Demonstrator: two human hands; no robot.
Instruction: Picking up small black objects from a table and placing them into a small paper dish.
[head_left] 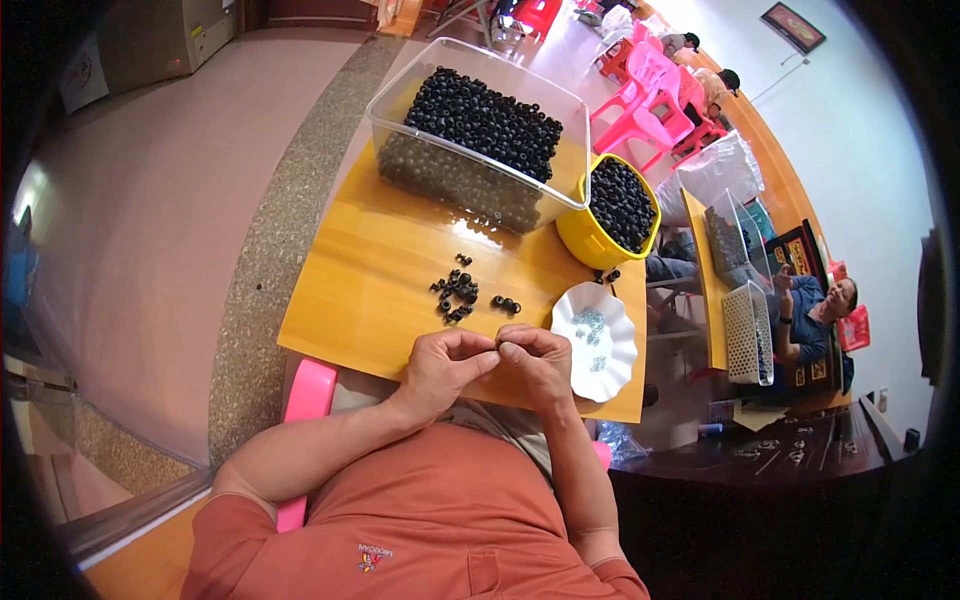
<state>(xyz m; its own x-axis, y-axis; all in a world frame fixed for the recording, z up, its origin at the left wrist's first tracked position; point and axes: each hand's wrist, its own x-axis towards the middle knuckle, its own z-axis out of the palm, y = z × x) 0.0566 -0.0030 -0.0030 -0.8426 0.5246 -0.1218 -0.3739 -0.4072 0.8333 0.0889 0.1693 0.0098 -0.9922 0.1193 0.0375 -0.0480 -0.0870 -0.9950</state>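
Above the table's near edge, my left hand (448, 366) and my right hand (538, 362) meet with their fingertips pinched together. Between them a small dark piece barely shows, mostly hidden by the fingers. Just beyond lies a loose pile of small black round parts (457, 292), and a short row of similar black parts (506, 304) sits to its right. A white wavy-rimmed dish (622, 350) stands beside my right hand, with small shiny pale bits (590, 325) in it.
A clear plastic bin (400, 140) of black parts stands at the table's far side, beside a yellow tub (590, 240) of them. To the right, another person (815, 310) sits by a table with a white perforated basket (745, 330). Pink chairs (650, 90) stand farther back.
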